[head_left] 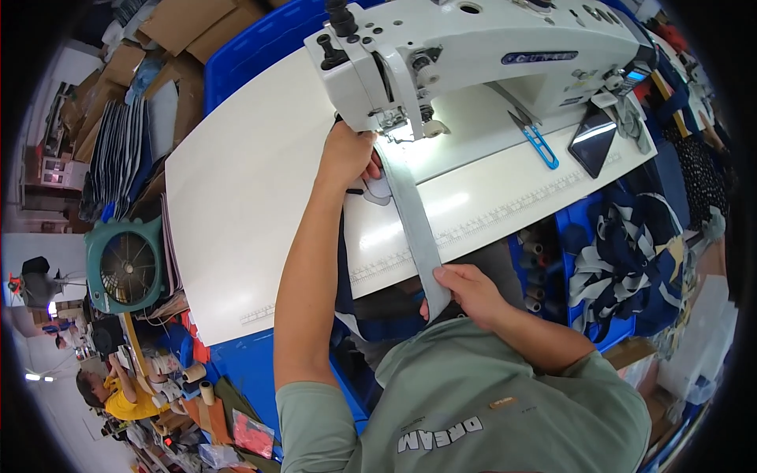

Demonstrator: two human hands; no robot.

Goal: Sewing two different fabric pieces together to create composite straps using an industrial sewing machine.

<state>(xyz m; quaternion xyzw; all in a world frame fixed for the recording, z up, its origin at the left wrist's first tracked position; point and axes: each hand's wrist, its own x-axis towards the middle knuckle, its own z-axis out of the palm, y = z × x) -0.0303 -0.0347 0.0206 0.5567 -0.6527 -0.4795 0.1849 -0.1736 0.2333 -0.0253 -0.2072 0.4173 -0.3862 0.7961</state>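
A wide white bench [236, 197] fills the middle of the workshop, lit brightly enough to glare near its centre. Blue bins [252, 47] ring it at 12, 4 and 7 o'clock. At 11 o'clock flattened cardboard boxes [189, 27] pile up beside stacks of dark sheets [118, 158]. A teal box fan [124, 266] sits at 9 o'clock. At 8 o'clock another person in a yellow top [118, 398] bends over a cluttered station with thread cones [206, 392].
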